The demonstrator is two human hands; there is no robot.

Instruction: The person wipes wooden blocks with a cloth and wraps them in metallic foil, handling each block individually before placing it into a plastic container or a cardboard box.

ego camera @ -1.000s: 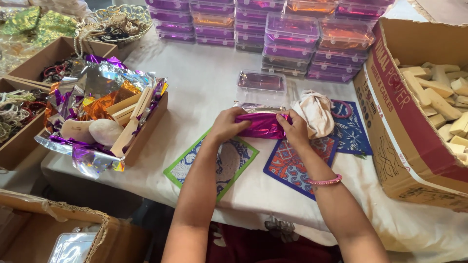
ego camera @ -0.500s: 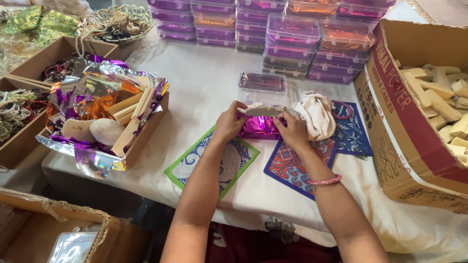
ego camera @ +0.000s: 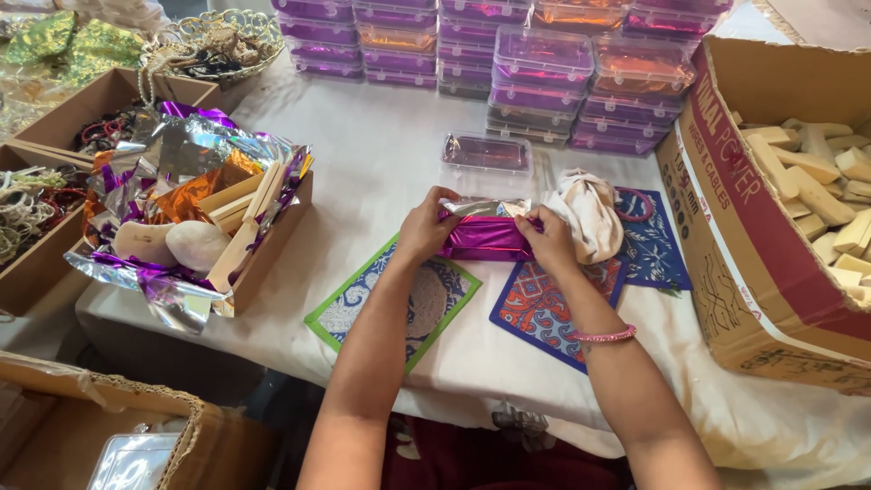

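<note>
My left hand (ego camera: 425, 227) and my right hand (ego camera: 550, 239) grip the two ends of a small block wrapped in shiny purple foil (ego camera: 487, 239), holding it just above the white tablecloth (ego camera: 381, 154). A silvery flap of foil sticks up behind the block. Directly behind it lies a clear plastic box with a purple base (ego camera: 486, 161). A crumpled cream cloth (ego camera: 590, 211) rests right of my right hand. Patterned mats lie under my forearms: a green-edged one (ego camera: 426, 308) and a red and blue one (ego camera: 544, 313).
Stacks of clear purple and orange boxes (ego camera: 544, 63) line the back. A big carton of pale bars (ego camera: 798, 181) stands at the right. At left a wooden tray (ego camera: 259, 249) holds foil sheets, sticks and pale lumps; trays of beads (ego camera: 36, 209) lie beyond.
The purple foil has been folded tighter round the block, and my hands have shifted slightly along its ends.
</note>
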